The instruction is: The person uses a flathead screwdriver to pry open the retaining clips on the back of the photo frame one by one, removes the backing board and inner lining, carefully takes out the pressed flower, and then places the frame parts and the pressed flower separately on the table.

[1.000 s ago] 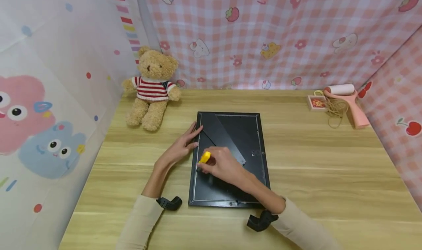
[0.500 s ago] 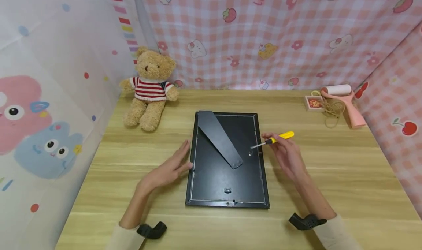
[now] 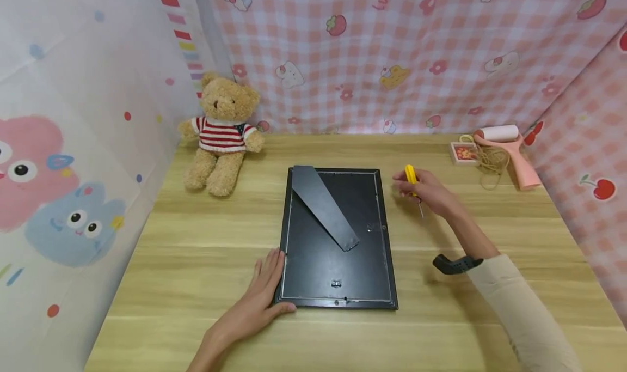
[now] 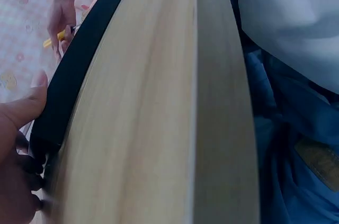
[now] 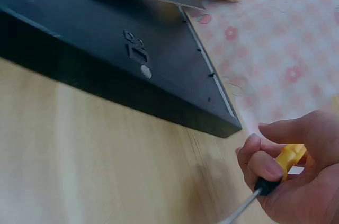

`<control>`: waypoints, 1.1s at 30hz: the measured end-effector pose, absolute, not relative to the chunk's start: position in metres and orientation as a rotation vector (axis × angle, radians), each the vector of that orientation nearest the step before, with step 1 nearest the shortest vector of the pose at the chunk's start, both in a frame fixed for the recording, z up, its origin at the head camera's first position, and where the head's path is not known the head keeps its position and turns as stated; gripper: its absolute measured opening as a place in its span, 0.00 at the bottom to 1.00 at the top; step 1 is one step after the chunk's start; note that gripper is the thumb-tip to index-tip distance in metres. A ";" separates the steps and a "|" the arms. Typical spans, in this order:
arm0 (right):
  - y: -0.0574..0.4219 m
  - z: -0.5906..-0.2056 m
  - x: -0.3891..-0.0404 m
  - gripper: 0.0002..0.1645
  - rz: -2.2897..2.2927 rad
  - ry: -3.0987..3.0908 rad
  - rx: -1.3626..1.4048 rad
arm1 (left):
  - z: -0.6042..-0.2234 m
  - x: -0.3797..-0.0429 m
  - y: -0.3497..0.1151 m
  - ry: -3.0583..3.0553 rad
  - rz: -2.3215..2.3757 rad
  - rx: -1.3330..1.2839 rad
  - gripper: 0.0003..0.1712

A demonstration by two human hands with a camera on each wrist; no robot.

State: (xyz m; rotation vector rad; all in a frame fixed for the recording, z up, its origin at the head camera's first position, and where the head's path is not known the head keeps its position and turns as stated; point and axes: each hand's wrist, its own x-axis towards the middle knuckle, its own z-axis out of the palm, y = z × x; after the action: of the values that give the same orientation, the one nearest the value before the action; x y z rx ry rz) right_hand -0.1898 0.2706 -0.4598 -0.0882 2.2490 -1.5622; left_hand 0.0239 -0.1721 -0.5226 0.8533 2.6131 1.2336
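A black picture frame (image 3: pixel 308 268) lies back side up on the wooden table, its easel leg (image 3: pixel 325 208) slanting across the back panel. My left hand (image 3: pixel 259 296) rests at the near left corner, fingers stretched along the left side and thumb by the near edge. In the left wrist view that thumb (image 4: pixel 33 99) touches the frame's black side. To the right of the frame, my right hand (image 3: pixel 428 192) holds a screwdriver (image 3: pixel 410 175) by its yellow handle, the metal shaft pointing down toward me. The right wrist view shows the fingers curled round the handle (image 5: pixel 290 156).
A teddy bear (image 3: pixel 222 138) in a striped sweater sits at the back left. At the back right lie a pink slingshot-shaped thing (image 3: pixel 524 168), a white roll (image 3: pixel 499 133), some twine (image 3: pixel 492 158) and a small box (image 3: pixel 463 153). Patterned curtains (image 3: pixel 362 50) stand behind the table.
My right hand moved with the screwdriver from the frame's left edge to the table on its right, turning the shaft downward. My left hand slid down from the upper left edge to the near corner.
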 end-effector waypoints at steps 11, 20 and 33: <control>0.234 -0.474 -0.229 0.32 -1.571 2.242 -0.101 | -0.533 -0.015 -0.192 2.598 1.147 0.882 0.64; 0.262 -0.476 -0.230 0.25 -1.544 2.292 -0.029 | -0.539 -0.058 -0.199 2.646 1.001 0.863 0.60; 0.299 -0.477 -0.190 0.18 -1.436 2.259 -0.029 | -0.490 -0.055 -0.182 3.193 0.776 0.327 0.23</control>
State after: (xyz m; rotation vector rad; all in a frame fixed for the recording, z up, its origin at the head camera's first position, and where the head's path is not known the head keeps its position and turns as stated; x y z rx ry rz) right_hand -0.1900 0.2992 -0.4774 -0.0294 2.2587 -1.4362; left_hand -0.0553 -0.1823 -0.4905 0.3272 3.1932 0.7756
